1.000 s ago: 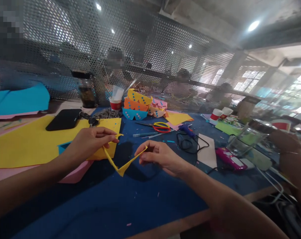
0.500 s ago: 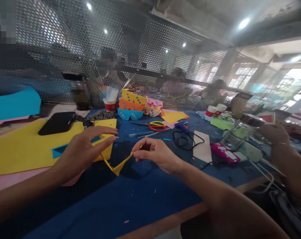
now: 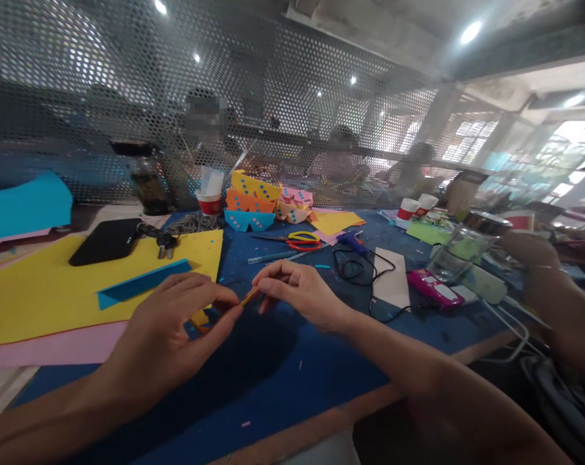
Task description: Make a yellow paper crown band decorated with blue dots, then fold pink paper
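Note:
A folded strip of yellow paper (image 3: 248,298) is pinched between my two hands above the blue table. My left hand (image 3: 176,323) is closed on one part of it, thumb and forefinger together, and hides much of the strip. With thumb and fingertips my right hand (image 3: 297,290) grips the other end. Left of my hands, a folded blue paper strip (image 3: 144,284) lies on a large yellow sheet (image 3: 26,297). Beyond my right hand are scissors (image 3: 302,241) with red and yellow handles, and a pen (image 3: 268,257).
Decorated folded paper pieces (image 3: 250,219) stand at the back near a paper cup (image 3: 209,200). A phone (image 3: 106,241) and keys (image 3: 165,244) sit on the left. On the right are a blue glue gun (image 3: 353,243) with its cord, a glass jar (image 3: 460,252) and another person's arm (image 3: 547,284).
My left hand has moved right and down, closer to my right hand, along the yellow strip. The strip's hanging bend no longer shows below my hands.

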`<state>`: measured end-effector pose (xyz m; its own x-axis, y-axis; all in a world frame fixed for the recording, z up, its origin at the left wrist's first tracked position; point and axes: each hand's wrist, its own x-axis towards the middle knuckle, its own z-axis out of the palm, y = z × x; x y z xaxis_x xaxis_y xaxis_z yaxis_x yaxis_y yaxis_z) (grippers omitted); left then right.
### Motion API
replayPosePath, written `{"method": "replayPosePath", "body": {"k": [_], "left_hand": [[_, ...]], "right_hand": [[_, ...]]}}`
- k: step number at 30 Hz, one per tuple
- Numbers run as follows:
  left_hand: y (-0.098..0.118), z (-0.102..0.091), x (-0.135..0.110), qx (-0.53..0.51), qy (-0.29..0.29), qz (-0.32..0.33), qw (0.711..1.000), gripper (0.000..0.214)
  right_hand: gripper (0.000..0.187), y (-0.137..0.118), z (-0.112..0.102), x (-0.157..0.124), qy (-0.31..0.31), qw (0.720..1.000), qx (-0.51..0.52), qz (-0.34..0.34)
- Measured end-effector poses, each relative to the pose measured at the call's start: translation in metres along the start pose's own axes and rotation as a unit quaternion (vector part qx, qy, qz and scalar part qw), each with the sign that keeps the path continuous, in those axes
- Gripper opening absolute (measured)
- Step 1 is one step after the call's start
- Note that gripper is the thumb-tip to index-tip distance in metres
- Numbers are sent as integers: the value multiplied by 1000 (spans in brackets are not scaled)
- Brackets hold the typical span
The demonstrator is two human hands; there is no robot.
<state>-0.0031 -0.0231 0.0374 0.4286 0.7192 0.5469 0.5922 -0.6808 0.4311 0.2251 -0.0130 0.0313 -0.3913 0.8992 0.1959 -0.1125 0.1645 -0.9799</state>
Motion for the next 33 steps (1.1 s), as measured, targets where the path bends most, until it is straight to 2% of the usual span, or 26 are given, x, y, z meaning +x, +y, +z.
{"method": "replayPosePath", "body": {"k": [6, 10, 14, 19, 28, 33], "left_hand": [[5, 5, -3, -18, -12, -42, 999, 19], [6, 5, -3, -42, -12, -89, 995, 24], [8, 3, -2, -56, -9, -118, 991, 27], [8, 3, -1, -109, -13, -140, 984, 26], [6, 7, 3, -110, 16, -127, 986, 24], [7, 5, 4, -107, 30, -118, 987, 19]], "right_hand": [[18, 2, 2, 0, 18, 998, -52, -13], [17, 7, 3, -1, 65, 993, -72, -70], [10, 8, 4, -5, 121, 954, -200, -188], [5, 7, 5, -8, 97, 905, -306, -280], [4, 8, 3, -9, 79, 872, -374, -307], [7, 4, 3, -11, 87, 805, -469, -352]]}}
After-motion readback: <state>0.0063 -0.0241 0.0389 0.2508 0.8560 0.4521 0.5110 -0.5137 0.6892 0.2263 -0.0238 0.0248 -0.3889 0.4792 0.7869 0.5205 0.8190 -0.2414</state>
